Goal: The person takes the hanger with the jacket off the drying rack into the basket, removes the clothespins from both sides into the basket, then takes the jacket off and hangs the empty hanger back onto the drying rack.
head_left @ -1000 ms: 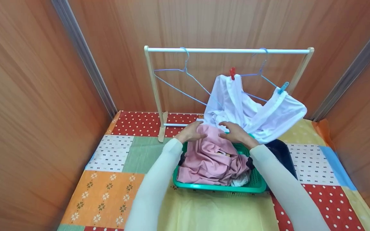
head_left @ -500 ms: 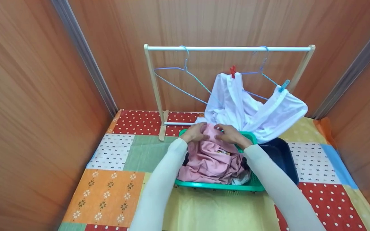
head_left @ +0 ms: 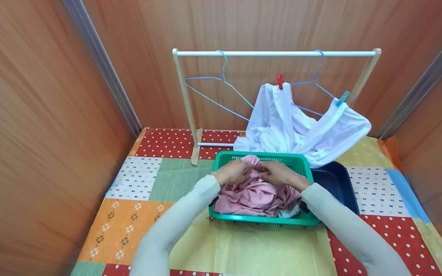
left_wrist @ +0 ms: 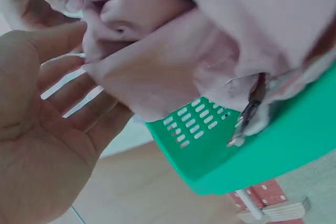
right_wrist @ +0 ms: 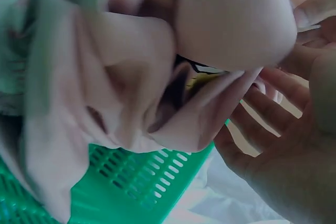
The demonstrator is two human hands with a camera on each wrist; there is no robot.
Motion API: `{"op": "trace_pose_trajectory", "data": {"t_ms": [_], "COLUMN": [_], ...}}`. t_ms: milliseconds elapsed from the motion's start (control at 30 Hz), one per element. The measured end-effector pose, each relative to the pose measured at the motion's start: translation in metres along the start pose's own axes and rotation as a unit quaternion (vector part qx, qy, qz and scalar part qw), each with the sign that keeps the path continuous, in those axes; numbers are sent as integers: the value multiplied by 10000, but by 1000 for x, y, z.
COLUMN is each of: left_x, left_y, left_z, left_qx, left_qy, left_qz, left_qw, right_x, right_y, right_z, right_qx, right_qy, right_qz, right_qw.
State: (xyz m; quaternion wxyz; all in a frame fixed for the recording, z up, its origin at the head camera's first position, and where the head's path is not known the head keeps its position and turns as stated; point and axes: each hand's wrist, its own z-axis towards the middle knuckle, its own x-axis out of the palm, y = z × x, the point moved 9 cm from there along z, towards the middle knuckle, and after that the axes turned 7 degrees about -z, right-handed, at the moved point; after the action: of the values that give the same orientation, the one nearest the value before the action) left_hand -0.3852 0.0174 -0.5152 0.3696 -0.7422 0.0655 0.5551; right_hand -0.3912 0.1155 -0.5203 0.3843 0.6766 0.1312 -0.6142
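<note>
A crumpled pink garment [head_left: 257, 197] with a small printed patch lies heaped in a green plastic basket [head_left: 309, 220]. At its far end my left hand [head_left: 235, 171] and right hand [head_left: 279, 172] meet, gathering the cloth between them. The left wrist view has the left thumb [left_wrist: 63, 40] at the front of the fabric, while the other fingertips go behind it. From the right wrist, the right fingers [right_wrist: 270, 106] reach under a fold of the garment. Pale cloth [head_left: 290, 211] shows beneath the garment at the basket's near right.
Behind the basket stands a drying rack with a white rail [head_left: 267, 53]. A bare wire hanger [head_left: 221, 105] hangs at its left; white cloth [head_left: 272, 126] hangs at right by a red clothespin [head_left: 280, 81] and a blue clothespin [head_left: 342, 98]. A dark tray [head_left: 336, 180] sits right of the basket.
Both hands have come closer together and moved back toward the person, drawing in the far end of the pink garment. The basket's far rim now shows. The head view has tilted slightly.
</note>
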Motion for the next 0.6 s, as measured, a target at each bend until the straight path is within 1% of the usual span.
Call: {"op": "trace_pose_trajectory", "data": {"t_ms": [100,167,200,300,333,400,467,533,600], "left_x": [11,20,24,36,39,45,51,57,63], "left_y": [-9,-11,-11,-8,-6,-6,-7,-9,-11], "left_z": [-7,-10,-12,-15,-16,-16,-16,-15,-15], "left_qx": [171,93,53,-232,-313,-319,-246,-131,-91], "left_qy": [225,429,523,785,836,912,1006,1131,1307], "left_qz": [155,87,126,201,243,458,641,886,1093], "left_qw": [9995,9990,9985,9964,9957,9943,9926,9895,9853], "right_x": [7,14,18,33,37,45,51,58,65], "right_y": [3,2,2,5,6,9,10,11,12], "right_z": [-8,-13,-14,-16,-16,-14,-14,-15,-17], "right_qx": [-167,-90,-61,-8,27,49,174,379,536], "right_qy": [143,436,621,1227,1399,1653,1891,2168,2433], "right_qz": [-148,-172,-197,-336,-423,-608,-835,-1107,-1390], "right_qw": [9996,9989,9979,9919,9893,9844,9783,9692,9585]}}
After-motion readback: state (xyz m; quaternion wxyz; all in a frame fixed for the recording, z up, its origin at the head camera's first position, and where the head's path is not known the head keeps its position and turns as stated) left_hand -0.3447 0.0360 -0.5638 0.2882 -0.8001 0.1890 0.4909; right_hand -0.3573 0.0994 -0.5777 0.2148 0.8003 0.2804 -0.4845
